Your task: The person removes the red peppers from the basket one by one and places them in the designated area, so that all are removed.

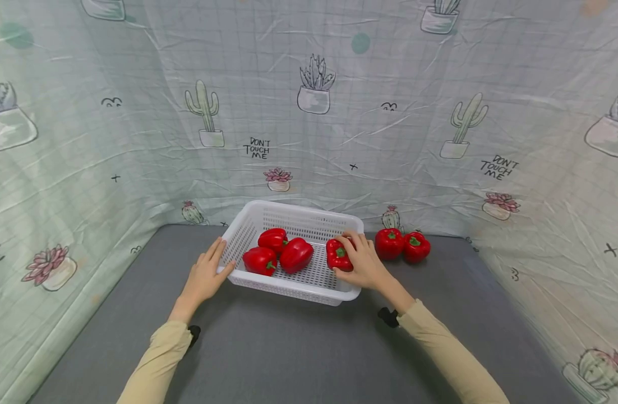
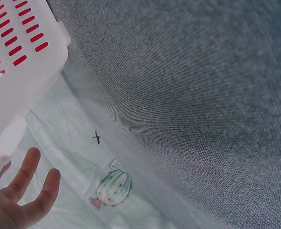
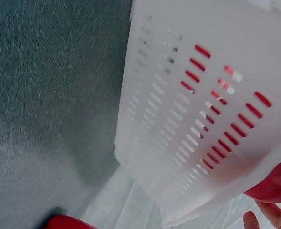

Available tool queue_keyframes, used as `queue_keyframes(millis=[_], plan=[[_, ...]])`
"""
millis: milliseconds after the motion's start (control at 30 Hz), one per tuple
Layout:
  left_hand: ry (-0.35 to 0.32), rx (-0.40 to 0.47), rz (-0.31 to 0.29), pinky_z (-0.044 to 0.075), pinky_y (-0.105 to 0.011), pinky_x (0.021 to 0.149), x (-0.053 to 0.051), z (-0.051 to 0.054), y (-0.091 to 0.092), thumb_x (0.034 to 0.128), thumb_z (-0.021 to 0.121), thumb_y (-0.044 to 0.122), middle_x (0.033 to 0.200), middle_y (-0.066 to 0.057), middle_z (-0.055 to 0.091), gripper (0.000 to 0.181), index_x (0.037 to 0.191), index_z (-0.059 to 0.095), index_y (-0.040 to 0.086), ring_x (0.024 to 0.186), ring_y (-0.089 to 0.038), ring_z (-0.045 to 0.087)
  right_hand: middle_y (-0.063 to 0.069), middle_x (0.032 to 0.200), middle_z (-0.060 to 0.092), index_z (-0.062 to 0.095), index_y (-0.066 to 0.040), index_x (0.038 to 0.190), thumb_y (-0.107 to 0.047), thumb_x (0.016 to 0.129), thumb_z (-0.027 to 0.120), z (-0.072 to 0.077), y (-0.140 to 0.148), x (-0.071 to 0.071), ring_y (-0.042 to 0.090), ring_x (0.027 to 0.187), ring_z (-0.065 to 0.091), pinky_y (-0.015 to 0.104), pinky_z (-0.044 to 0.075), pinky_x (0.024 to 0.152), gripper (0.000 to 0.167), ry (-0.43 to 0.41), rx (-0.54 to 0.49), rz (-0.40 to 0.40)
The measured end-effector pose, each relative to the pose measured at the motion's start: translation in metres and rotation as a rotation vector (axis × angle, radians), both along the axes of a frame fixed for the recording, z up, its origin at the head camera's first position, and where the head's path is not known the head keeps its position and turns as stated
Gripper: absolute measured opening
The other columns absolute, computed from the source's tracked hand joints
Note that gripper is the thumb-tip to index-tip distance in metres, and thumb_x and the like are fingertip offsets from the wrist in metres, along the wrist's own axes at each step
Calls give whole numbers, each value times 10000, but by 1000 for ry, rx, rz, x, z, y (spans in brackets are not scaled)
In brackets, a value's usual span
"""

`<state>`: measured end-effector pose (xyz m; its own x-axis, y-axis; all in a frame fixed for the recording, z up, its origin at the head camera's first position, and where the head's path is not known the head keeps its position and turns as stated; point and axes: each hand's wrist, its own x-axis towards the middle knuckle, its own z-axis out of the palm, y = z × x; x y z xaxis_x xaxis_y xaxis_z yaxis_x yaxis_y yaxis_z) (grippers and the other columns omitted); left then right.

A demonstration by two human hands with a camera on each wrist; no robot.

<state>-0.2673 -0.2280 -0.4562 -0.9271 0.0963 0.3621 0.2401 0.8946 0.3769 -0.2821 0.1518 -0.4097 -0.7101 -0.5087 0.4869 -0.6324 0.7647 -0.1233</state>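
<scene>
A white slotted basket [image 1: 289, 289] holds several red bell peppers, three of them grouped in its left half, one being the pepper [image 1: 296, 256]. At its left end my left hand [image 1: 204, 276] rests on the rim, fingers spread; the left wrist view shows those fingers [image 2: 23, 181] beside the basket wall [image 2: 40, 76]. Inside the right end, my right hand [image 1: 361, 262] grips another red pepper [image 1: 335, 255] from above. In the right wrist view that pepper [image 3: 276, 183] shows past the rim, with fingertips [image 3: 262, 217] under it.
Two more red peppers [image 1: 388, 244] [image 1: 416, 247] stand side by side on the grey table [image 1: 289, 353], just right of the basket. Behind the table hangs a pale cloth [image 1: 349, 134] printed with cacti, which also runs along both sides.
</scene>
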Motion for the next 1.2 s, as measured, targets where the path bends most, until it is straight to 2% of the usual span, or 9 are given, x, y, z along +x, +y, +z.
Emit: queue_keyframes(millis=[200,600,833,1067,1200], plan=[[16,-9,-3,393,-573,792,0,1,-1,879,478,389,1441,-177,274,639,1385,296,43,1069,-392,438,99,1221,425,446,-113,1224,-301,631,720,2,3,12,238,1076,403,408,382,813,680,70,-95,6],[24,2,9,382,-571,806,1,1,0,875,489,394,1437,-171,288,640,1381,309,45,1087,-392,440,147,1181,438,459,-50,1197,-195,564,772,8,18,32,269,1074,405,495,459,797,721,155,-302,51],[31,0,13,383,-570,799,1,1,-1,874,492,393,1437,-166,290,642,1381,310,45,1081,-390,444,166,1207,430,462,-40,1205,-147,516,807,10,36,42,275,1091,397,490,486,767,778,154,-342,-11],[56,-8,20,402,-563,778,1,-2,-1,869,501,391,1427,-161,313,629,1371,333,51,1050,-380,468,202,1152,451,480,7,1172,-114,524,769,0,57,41,303,1058,407,558,432,770,720,214,-364,-50],[71,-9,20,406,-570,774,0,-2,0,866,507,385,1419,-165,326,623,1366,344,50,1047,-381,475,221,1121,457,488,36,1148,-120,533,759,-6,67,41,318,1029,417,559,391,766,691,235,-358,-69]])
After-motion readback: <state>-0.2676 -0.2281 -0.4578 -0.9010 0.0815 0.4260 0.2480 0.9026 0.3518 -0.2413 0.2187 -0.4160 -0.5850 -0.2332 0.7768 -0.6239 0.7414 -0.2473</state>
